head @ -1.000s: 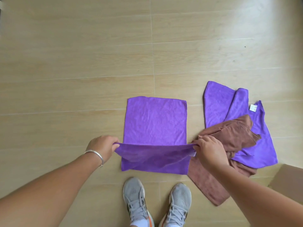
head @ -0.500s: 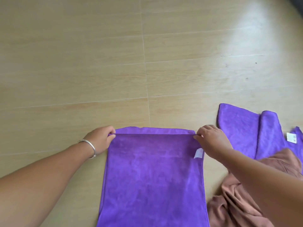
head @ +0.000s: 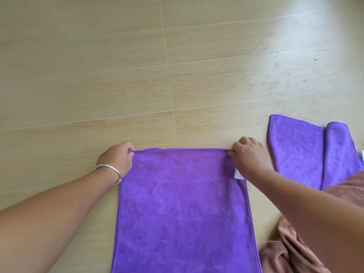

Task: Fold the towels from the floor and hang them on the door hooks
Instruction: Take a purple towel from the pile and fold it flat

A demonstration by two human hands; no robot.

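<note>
My left hand [head: 116, 160] and right hand [head: 249, 156] each pinch a far corner of the purple towel [head: 183, 209]; should align edges flush before releasing.

- Floor [head: 98, 75]: pale wood-look planks with thin seams, filling the frame.
- Purple towel [head: 183, 209]: flat, lower centre, running off the bottom edge.
- Second purple towel [head: 299, 150]: rumpled, right edge.
- Brown towel [head: 279, 251]: bunched, lower right corner.
</note>
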